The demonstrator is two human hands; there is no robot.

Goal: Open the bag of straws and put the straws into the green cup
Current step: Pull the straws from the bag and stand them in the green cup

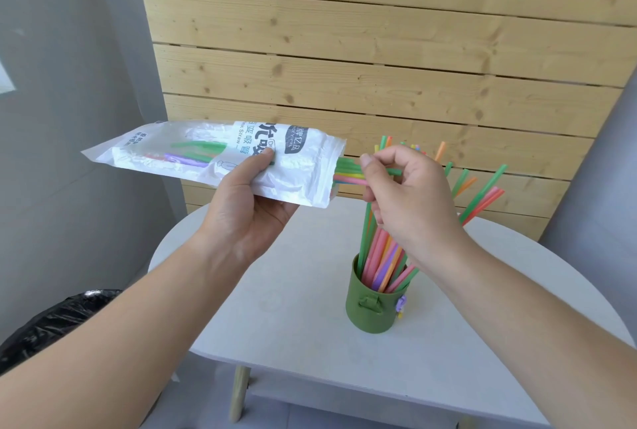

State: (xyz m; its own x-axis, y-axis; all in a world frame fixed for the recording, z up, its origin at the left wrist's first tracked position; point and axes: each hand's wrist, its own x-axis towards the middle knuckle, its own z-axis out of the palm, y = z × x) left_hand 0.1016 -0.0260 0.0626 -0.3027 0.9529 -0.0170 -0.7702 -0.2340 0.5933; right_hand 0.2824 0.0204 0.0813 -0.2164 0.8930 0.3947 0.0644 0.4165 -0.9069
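Note:
My left hand [248,211] holds a clear and white plastic straw bag [213,156] sideways above the table, its open mouth pointing right. Several coloured straws [348,175] stick out of that mouth. My right hand [403,194] pinches the ends of these straws between thumb and fingers. Below and right of the bag stands the green cup [374,308] on the table, with several straws [382,256] leaning in it; their tops fan out behind my right hand.
The small white round table [275,290] has wooden legs and a lower shelf. A black bin bag [58,321] sits at the lower left. A wooden slat wall [379,49] stands behind, with grey walls at both sides.

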